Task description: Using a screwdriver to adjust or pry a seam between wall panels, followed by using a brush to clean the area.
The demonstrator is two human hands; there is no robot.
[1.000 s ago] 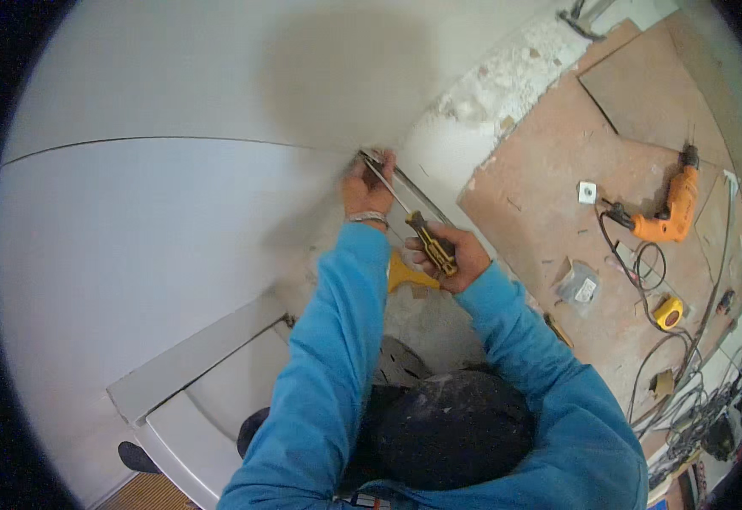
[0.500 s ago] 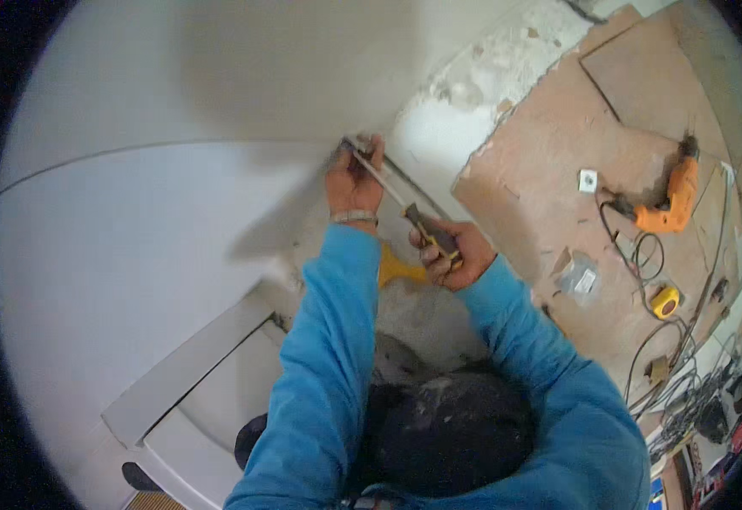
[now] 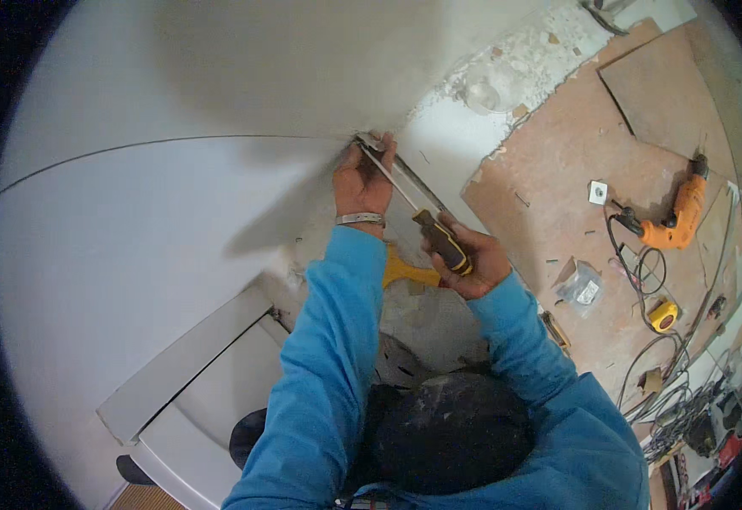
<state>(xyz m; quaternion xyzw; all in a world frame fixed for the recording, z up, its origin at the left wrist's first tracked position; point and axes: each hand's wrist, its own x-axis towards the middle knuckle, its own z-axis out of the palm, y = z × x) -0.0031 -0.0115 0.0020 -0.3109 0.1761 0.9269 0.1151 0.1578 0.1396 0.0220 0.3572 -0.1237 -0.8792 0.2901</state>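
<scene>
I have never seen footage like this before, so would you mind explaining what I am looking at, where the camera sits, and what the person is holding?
There is no machine here: a person works with two bare hands, filmed by a wide fisheye camera worn on their head and looking down. That is why straight edges bend near the round rim, and why the blue sleeves come in from below.

The right hand grips the black and yellow handle of a long-bladed hand tool, seemingly a putty knife or scraper. The left hand presses on the blade's far end, against the white wall near its corner.

On the brown floor boards to the right lie an orange power drill with its cable, a yellow tape measure and a small clear plastic bag. A yellow-handled tool lies below the hands.
</scene>
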